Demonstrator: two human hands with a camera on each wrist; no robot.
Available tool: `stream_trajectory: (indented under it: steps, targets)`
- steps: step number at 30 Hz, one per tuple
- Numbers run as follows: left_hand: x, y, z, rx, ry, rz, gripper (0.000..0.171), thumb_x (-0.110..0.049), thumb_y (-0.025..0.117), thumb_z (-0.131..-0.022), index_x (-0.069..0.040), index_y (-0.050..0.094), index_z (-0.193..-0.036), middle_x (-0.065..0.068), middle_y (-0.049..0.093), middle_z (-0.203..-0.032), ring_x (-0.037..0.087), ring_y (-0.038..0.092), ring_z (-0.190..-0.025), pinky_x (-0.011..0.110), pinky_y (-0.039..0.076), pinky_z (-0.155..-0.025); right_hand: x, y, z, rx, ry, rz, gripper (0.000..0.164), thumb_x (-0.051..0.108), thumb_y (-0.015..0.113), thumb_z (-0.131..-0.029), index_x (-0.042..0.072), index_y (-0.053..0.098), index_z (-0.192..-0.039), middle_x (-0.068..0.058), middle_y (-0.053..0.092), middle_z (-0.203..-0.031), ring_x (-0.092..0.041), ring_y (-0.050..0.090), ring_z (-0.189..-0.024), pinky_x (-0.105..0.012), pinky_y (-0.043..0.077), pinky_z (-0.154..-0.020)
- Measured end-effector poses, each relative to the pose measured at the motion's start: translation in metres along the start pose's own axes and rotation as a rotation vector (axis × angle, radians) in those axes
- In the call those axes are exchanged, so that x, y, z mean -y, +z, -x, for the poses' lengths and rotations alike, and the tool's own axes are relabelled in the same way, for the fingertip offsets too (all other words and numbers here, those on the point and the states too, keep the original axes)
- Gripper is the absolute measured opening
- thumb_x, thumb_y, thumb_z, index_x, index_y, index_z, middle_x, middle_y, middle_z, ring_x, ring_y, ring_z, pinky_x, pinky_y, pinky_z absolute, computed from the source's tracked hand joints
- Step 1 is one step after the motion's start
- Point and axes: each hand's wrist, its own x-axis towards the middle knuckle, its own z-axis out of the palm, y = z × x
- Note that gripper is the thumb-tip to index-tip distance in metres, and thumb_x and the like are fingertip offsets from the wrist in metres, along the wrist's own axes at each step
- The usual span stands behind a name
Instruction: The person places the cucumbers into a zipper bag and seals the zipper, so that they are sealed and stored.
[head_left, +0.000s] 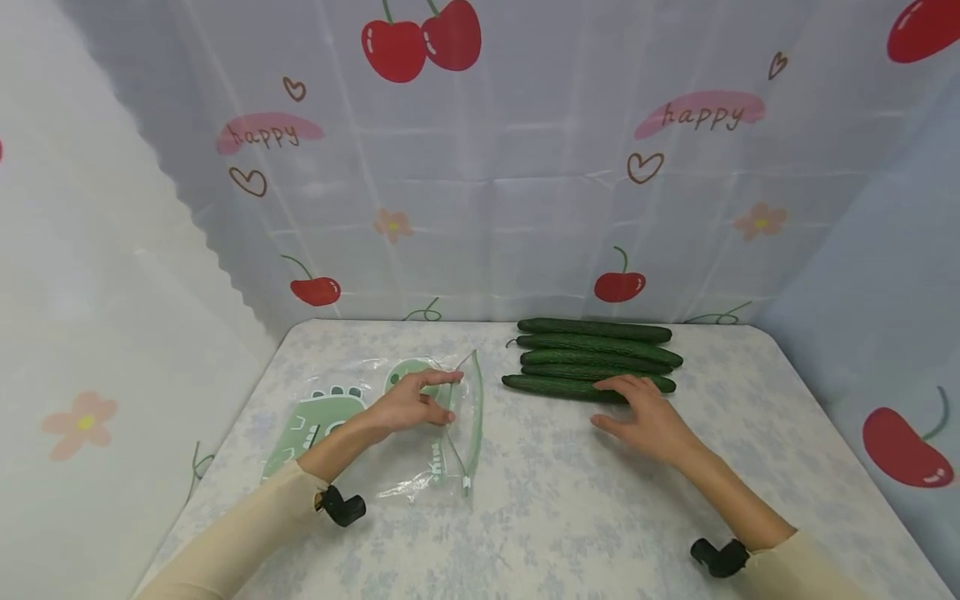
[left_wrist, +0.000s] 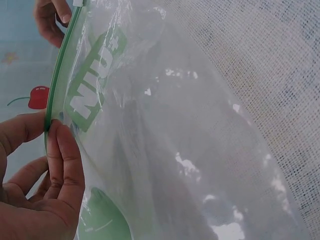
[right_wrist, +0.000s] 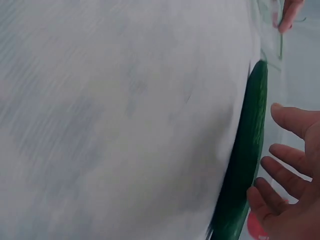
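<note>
A clear zip bag [head_left: 397, 475] with green cartoon prints and a green zip edge lies flat on the left of the table. My left hand [head_left: 412, 398] grips the bag's mouth, where one layer is drawn back from the zip edge [left_wrist: 62, 65]. Several long dark green cucumbers [head_left: 592, 343] lie side by side at the back, right of the bag. Over the front cucumber [right_wrist: 245, 160], my right hand [head_left: 648, 417] has its fingers spread, with the fingertips right at its near side. Nothing is in the right palm.
The table [head_left: 540, 517] wears a pale blue-patterned cloth. Behind it hangs a white curtain [head_left: 495, 225] printed with cherries, flowers and hearts, and similar sheets flank both sides. A black wrist camera [head_left: 341, 506] sits on the left wrist, another [head_left: 720, 557] on the right.
</note>
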Motion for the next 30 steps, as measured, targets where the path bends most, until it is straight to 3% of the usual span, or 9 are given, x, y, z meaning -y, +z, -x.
stream_trajectory:
  steps: [6, 13, 18, 25, 30]
  targets:
    - [-0.002, -0.002, 0.002, -0.014, -0.003, -0.009, 0.076, -0.010, 0.083, -0.092, -0.018, 0.053, -0.161, 0.010, 0.045, -0.169, 0.011, 0.067, -0.077, 0.029, 0.057, -0.083, -0.027, -0.018, 0.007, -0.045, 0.025, 0.062, 0.050, 0.027, 0.082, -0.097, 0.005, 0.067, -0.140, -0.021, 0.065, -0.139, -0.047, 0.054, -0.129, -0.068, 0.048, -0.104]
    - [0.000, -0.001, 0.003, -0.006, 0.003, 0.002, 0.075, -0.010, 0.082, -0.093, -0.018, 0.052, -0.162, 0.010, 0.043, -0.169, 0.009, 0.069, -0.080, 0.027, 0.058, -0.083, -0.050, -0.029, 0.008, -0.106, 0.020, 0.142, 0.038, 0.019, 0.084, -0.094, 0.004, 0.073, -0.127, -0.017, 0.068, -0.122, -0.036, 0.058, -0.106, -0.051, 0.049, -0.086]
    - [0.000, -0.001, 0.002, 0.005, 0.017, 0.001, 0.076, -0.009, 0.082, -0.093, -0.017, 0.052, -0.162, 0.010, 0.043, -0.169, 0.013, 0.065, -0.075, 0.029, 0.058, -0.082, -0.059, -0.028, 0.008, -0.100, 0.007, 0.162, 0.032, 0.015, 0.087, -0.090, 0.006, 0.076, -0.119, -0.015, 0.068, -0.114, -0.036, 0.057, -0.106, -0.053, 0.051, -0.087]
    - [-0.001, 0.000, 0.002, 0.003, 0.019, -0.015, 0.075, -0.010, 0.082, -0.093, -0.018, 0.052, -0.162, 0.010, 0.042, -0.170, 0.013, 0.061, -0.073, 0.028, 0.055, -0.080, -0.060, -0.024, 0.004, -0.037, 0.019, 0.266, 0.033, 0.015, 0.085, -0.092, 0.008, 0.072, -0.122, -0.014, 0.064, -0.117, -0.036, 0.057, -0.110, -0.052, 0.057, -0.079]
    - [-0.002, 0.000, 0.003, -0.005, 0.007, -0.027, 0.075, -0.013, 0.083, -0.093, -0.021, 0.053, -0.161, 0.008, 0.043, -0.170, 0.012, 0.063, -0.076, 0.029, 0.054, -0.081, -0.061, -0.024, 0.004, -0.070, 0.010, 0.246, 0.029, 0.014, 0.084, -0.093, 0.008, 0.074, -0.119, -0.014, 0.064, -0.119, -0.035, 0.057, -0.110, -0.053, 0.056, -0.081]
